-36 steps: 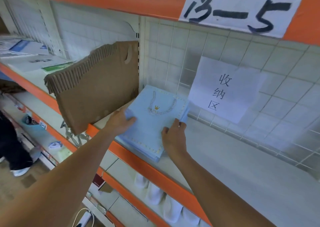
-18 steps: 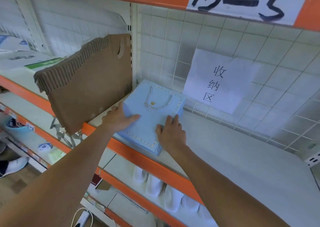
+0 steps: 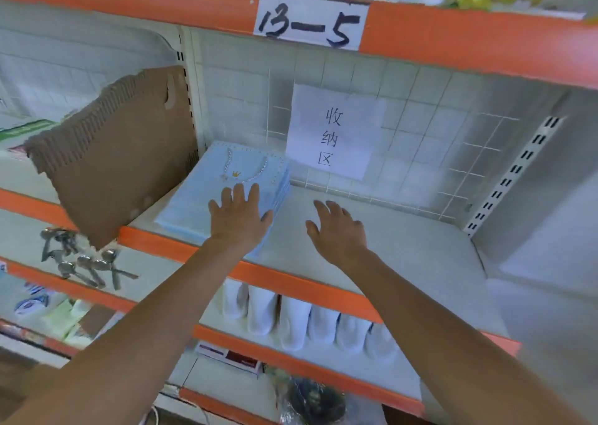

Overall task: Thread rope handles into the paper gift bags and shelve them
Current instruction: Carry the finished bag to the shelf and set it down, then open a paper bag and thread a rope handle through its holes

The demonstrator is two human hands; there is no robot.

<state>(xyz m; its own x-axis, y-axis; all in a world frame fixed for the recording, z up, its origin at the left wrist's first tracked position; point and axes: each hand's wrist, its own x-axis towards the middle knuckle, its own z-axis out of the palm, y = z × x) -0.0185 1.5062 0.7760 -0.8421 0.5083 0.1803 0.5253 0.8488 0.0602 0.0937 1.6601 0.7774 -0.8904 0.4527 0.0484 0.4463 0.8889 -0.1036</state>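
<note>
Left hand (image 3: 238,218) sits at the centre of the frame, fingers spread and straight, palm flat over the near right part of the stack of pale blue gift bags (image 3: 207,198); it looks to be pressing on the top bag, holding nothing. Right hand (image 3: 336,230), just right of centre, is also wide open with fingers fanned, above the bare shelf board (image 3: 404,249) beside the stack (whether it touches the board I cannot tell). The top bag's rope handle (image 3: 249,173) lies looped on its face toward the back, so threading looks done for this one and it is shelved.

What could go wrong: the stack's near edge sits close to the orange front lip (image 3: 291,282), so a careless drag as the flat palm comes away could slide the top bags forward and off. The layers at the right edge are fanned slightly, and a sideways nudge could skew them more.

Around: a torn brown cardboard divider (image 3: 123,165) leans at the left of the stack, hemming it in on that side. Behind, a paper sign (image 3: 336,130) hangs on the wire grid, and a label reading 13-5 (image 3: 310,23) sits at top centre. Spoons (image 3: 81,262) hang at lower left; white items (image 3: 291,321) line the shelf below.
</note>
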